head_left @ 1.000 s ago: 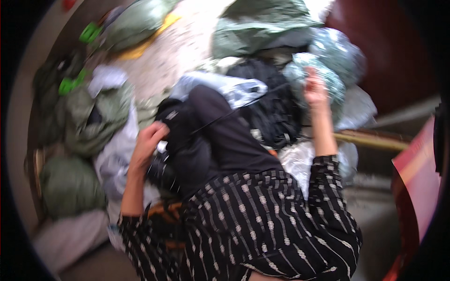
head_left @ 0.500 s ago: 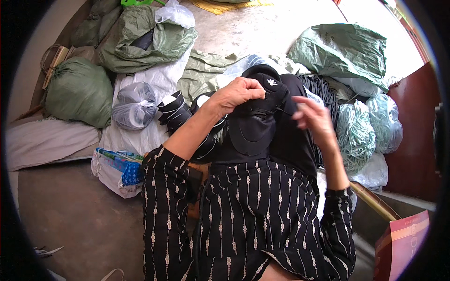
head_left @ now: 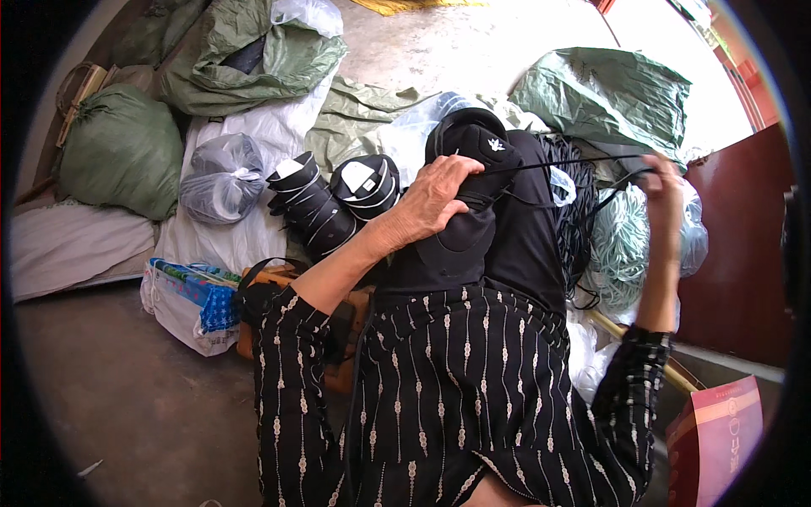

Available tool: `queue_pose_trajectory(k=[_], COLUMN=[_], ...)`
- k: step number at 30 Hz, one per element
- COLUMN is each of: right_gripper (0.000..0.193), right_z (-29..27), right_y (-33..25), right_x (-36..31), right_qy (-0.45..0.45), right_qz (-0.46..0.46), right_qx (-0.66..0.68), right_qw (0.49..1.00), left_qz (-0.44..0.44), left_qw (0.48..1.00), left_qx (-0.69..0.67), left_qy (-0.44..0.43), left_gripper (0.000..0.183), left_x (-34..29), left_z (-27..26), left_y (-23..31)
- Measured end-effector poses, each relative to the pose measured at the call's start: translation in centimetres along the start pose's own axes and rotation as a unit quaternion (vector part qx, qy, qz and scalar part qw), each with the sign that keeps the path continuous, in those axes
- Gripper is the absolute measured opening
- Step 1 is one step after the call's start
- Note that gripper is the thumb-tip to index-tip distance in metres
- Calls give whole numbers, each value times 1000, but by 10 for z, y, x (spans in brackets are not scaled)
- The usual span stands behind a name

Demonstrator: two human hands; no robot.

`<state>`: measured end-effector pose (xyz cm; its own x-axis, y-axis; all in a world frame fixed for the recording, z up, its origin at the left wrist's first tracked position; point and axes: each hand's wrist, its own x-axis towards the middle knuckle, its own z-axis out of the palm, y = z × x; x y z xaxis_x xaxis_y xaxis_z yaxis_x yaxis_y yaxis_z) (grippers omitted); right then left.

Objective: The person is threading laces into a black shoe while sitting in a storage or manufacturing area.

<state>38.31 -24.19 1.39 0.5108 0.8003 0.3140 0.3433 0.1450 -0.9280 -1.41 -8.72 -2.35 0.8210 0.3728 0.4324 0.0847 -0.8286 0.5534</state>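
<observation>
A black shoe upper (head_left: 460, 247) with a small white emblem near its far end lies across my lap. My left hand (head_left: 432, 199) grips it around the eyelet area, thumb toward me and fingers over the far side. From there a black shoelace (head_left: 574, 163) runs taut to the right. Its other end is pinched in my right hand (head_left: 664, 179), which is raised out to the side and slightly blurred. A slack length of lace hangs below the taut strand. The eyelets under my left fingers are hidden.
Stacked black shoe uppers (head_left: 312, 207) stand left of my lap. On the right are a bundle of black laces (head_left: 573, 224) and bagged mint-green laces (head_left: 623, 237). Green sacks (head_left: 127, 152) and a tied plastic bag (head_left: 221, 177) lie left. A red box (head_left: 718, 439) stands lower right.
My right hand has moved from beside the shoe upper far out to the right, drawing the lace out long. My left hand has shifted slightly toward me on the upper.
</observation>
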Motion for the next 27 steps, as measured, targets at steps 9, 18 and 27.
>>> queue_pose_trajectory(k=[9,18,27], right_gripper=[23,39,35], right_z=[-248,-230,-222], right_y=[-70,-152,-91], right_x=[19,58,76], right_qy=[306,52,-32], right_qz=[-42,41,98], right_qx=[-97,33,316], right_qw=[946,997,943], left_qz=[22,29,125], left_qw=[998,986,961], left_qx=[-20,122,239], left_qy=[64,111,-53], left_gripper=[79,30,15], left_x=[-9,-12,3], left_z=[17,5,-11], left_y=[2,1,-10])
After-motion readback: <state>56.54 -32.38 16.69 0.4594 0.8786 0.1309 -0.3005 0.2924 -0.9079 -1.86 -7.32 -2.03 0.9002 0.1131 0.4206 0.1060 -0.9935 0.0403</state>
